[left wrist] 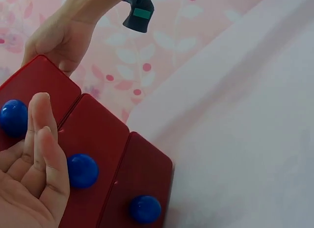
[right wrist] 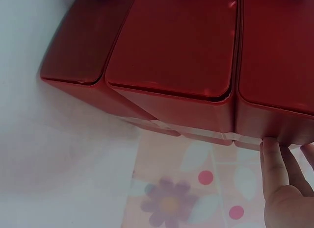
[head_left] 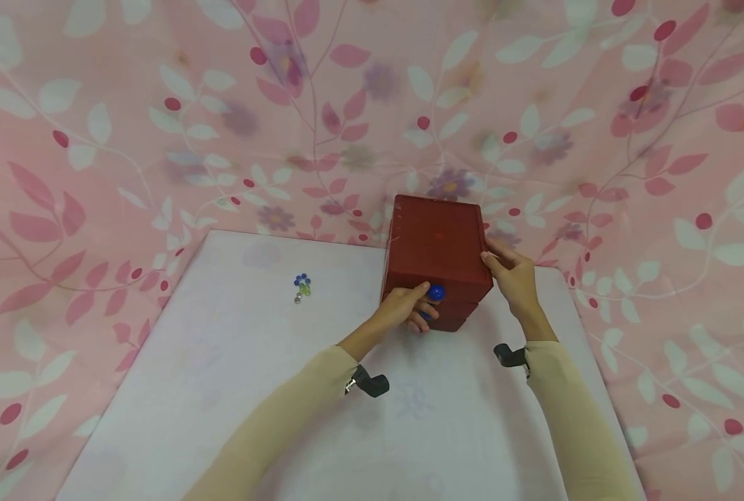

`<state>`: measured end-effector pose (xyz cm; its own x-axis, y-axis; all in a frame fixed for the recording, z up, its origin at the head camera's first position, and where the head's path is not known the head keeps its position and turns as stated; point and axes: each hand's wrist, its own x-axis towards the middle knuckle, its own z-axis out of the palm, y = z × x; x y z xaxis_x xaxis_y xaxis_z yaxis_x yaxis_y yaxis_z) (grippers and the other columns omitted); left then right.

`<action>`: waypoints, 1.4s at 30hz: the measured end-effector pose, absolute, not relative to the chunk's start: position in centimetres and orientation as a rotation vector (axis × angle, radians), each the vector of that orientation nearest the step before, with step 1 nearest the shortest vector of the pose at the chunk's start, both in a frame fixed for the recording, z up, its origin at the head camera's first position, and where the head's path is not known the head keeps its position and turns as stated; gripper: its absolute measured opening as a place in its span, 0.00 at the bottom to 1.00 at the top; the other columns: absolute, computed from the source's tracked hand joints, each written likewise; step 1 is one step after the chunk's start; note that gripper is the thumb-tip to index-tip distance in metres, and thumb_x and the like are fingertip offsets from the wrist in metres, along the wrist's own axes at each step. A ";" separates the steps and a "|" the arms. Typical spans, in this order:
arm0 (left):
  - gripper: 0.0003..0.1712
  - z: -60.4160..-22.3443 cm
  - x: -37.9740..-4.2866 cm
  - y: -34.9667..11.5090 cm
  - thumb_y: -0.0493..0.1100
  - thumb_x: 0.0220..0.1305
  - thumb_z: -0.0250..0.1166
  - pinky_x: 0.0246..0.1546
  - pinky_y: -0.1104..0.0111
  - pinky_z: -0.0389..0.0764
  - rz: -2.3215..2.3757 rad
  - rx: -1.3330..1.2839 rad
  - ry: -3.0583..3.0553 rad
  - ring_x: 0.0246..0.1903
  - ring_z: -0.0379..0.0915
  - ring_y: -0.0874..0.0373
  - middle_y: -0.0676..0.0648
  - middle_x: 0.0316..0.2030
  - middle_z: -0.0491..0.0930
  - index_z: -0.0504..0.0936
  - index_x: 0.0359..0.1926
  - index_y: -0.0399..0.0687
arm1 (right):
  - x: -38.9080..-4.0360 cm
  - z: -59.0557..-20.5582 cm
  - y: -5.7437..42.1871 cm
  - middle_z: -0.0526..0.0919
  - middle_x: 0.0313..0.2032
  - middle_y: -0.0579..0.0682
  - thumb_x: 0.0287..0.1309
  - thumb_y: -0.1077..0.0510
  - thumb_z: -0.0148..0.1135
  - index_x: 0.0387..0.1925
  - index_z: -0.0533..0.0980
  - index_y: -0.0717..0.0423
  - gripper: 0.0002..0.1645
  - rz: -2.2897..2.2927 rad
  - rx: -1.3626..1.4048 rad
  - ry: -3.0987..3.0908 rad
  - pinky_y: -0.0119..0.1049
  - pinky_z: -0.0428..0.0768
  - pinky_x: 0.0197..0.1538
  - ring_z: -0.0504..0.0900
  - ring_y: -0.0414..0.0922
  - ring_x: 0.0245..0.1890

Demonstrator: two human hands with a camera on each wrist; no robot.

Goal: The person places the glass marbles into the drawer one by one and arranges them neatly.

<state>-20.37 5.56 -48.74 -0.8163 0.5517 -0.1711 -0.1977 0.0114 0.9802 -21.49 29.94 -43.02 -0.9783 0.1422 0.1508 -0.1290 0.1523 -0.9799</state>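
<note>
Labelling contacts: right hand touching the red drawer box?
Touching. The right wrist view shows the right hand with fingertips against the side of the red drawer box.

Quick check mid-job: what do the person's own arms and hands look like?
The left sleeve and right sleeve are long, pale beige fabric, ending at the wrists. The left hand and right hand wear no gloves. Each cuff carries a black, bent, tube-like device: left device, right device. The right one bears a green rectangle.
</note>
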 end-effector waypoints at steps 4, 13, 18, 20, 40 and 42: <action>0.33 -49.0 -20.3 5.9 0.65 0.69 0.52 0.31 0.60 0.84 1.899 0.312 1.717 0.21 0.81 0.56 0.45 0.33 0.86 0.84 0.49 0.40 | -21.7 -43.5 30.1 0.72 0.62 0.62 0.63 0.62 0.62 0.62 0.72 0.64 0.26 1.912 -0.033 -2.223 0.24 0.80 0.44 0.81 0.33 0.46; 0.32 -49.5 -20.1 6.4 0.66 0.67 0.55 0.32 0.65 0.83 1.945 0.280 1.689 0.22 0.80 0.58 0.47 0.33 0.84 0.84 0.49 0.42 | -20.6 -41.9 29.3 0.69 0.63 0.67 0.63 0.65 0.61 0.62 0.71 0.69 0.26 1.903 0.007 -2.223 0.24 0.80 0.43 0.82 0.35 0.46; 0.31 -49.7 -19.9 6.4 0.64 0.68 0.55 0.29 0.70 0.81 1.950 0.288 1.701 0.23 0.79 0.58 0.47 0.32 0.84 0.84 0.49 0.41 | -20.5 -41.9 29.2 0.69 0.64 0.66 0.64 0.65 0.60 0.62 0.72 0.67 0.25 1.896 -0.010 -2.234 0.24 0.80 0.43 0.82 0.35 0.46; 0.31 -49.7 -19.7 6.3 0.64 0.68 0.55 0.30 0.68 0.81 1.943 0.294 1.714 0.22 0.79 0.58 0.46 0.31 0.84 0.84 0.49 0.42 | -20.5 -41.9 29.2 0.70 0.63 0.66 0.64 0.65 0.60 0.61 0.72 0.67 0.25 1.898 -0.007 -2.229 0.25 0.81 0.43 0.82 0.35 0.46; 0.34 -50.7 -16.0 5.6 0.65 0.66 0.57 0.24 0.71 0.78 1.946 0.335 1.718 0.20 0.77 0.59 0.48 0.27 0.83 0.86 0.42 0.36 | -21.4 -42.7 29.8 0.72 0.62 0.65 0.63 0.64 0.62 0.62 0.71 0.65 0.26 1.916 -0.019 -2.224 0.25 0.81 0.43 0.82 0.34 0.44; 0.32 -50.8 -15.5 5.5 0.65 0.65 0.58 0.24 0.71 0.78 1.941 0.328 1.711 0.20 0.77 0.59 0.48 0.26 0.83 0.86 0.38 0.38 | -21.7 -43.2 30.1 0.72 0.62 0.63 0.63 0.64 0.62 0.63 0.71 0.65 0.27 1.925 -0.018 -2.212 0.25 0.81 0.43 0.82 0.34 0.45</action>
<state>-15.47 5.48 -50.78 -0.8314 0.5322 -0.1598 -0.2253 -0.0600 0.9724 -21.70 30.08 -43.19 -0.9781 0.1454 0.1488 -0.1272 0.1477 -0.9808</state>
